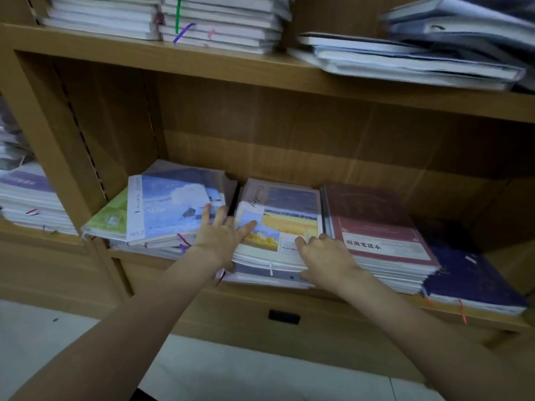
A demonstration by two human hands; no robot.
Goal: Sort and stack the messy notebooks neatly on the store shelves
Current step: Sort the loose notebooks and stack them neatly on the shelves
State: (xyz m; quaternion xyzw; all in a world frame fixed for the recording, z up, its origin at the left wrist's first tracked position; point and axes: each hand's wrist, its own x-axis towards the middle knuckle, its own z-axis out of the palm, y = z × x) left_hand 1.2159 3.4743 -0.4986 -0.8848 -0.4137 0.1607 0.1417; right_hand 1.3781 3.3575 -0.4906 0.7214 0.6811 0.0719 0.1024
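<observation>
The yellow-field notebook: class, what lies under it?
Under the yellow-field notebook more notebooks show only as page edges, white and bluish; their covers are hidden. Both hands, left and right, rest on it.
</observation>
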